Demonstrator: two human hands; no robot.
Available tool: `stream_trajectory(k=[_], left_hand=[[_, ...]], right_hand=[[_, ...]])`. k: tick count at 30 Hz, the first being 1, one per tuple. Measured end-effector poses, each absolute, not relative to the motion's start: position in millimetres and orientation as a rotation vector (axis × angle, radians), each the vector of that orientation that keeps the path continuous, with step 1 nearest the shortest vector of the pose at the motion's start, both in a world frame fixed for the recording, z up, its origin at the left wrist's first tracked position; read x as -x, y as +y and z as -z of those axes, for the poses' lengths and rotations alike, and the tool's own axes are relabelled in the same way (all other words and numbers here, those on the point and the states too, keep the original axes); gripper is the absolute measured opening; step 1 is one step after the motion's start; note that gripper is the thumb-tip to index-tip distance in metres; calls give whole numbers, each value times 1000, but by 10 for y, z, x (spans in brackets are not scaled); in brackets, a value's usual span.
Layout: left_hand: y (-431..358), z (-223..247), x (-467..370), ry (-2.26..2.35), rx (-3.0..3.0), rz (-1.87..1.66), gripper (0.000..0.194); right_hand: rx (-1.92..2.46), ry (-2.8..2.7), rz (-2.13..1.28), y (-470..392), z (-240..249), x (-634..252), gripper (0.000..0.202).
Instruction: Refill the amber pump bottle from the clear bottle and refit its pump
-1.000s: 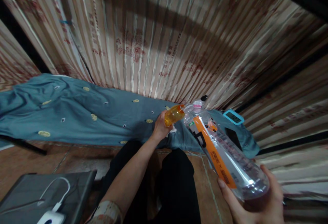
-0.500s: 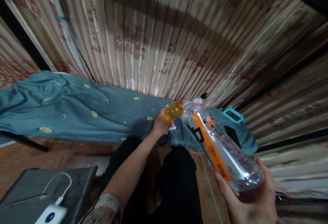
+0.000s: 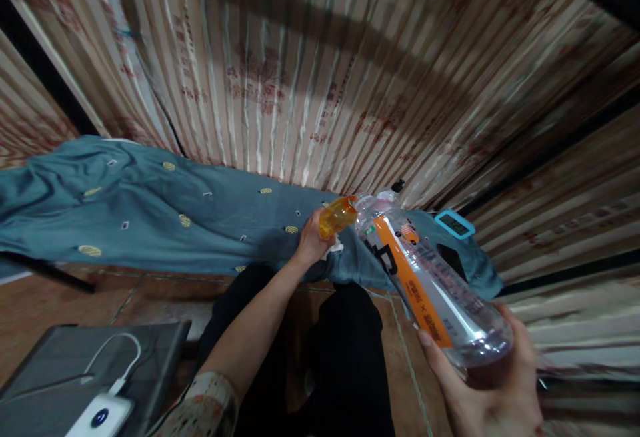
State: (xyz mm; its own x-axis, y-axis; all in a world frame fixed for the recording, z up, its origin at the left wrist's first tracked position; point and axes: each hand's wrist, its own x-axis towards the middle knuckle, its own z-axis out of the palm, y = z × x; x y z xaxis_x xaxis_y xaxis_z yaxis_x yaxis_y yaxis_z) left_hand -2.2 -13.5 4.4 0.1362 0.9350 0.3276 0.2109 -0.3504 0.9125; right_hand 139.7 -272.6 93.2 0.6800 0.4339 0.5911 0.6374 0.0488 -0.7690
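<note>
My left hand is closed around a small amber, see-through bottle, tilted with its mouth up to the right. In my right hand lies a large clear plastic bottle with an orange and grey label, gripped at its base and tipped so its neck points at the amber bottle. The two mouths meet or nearly meet; whether liquid passes between them I cannot make out. Something white, like a tissue, shows beneath my left hand. Behind the large bottle's neck is a black pump or nozzle top.
A teal cloth with pineapple prints covers the long surface before me. On its right side are a blue-framed digital clock and a dark flat object. A white device with a cable rests on a grey stool. Pleated curtains hang behind.
Both hands and both bottles hold almost the same pose. The view has shifted very slightly.
</note>
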Motion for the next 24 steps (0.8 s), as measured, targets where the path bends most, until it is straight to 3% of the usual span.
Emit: stream_trajectory(k=[24], left_hand=[[-121, -48, 30, 1113, -1688, -1261, 71]], right_hand=[[1578, -1085, 350, -2761, -837, -1456, 108]])
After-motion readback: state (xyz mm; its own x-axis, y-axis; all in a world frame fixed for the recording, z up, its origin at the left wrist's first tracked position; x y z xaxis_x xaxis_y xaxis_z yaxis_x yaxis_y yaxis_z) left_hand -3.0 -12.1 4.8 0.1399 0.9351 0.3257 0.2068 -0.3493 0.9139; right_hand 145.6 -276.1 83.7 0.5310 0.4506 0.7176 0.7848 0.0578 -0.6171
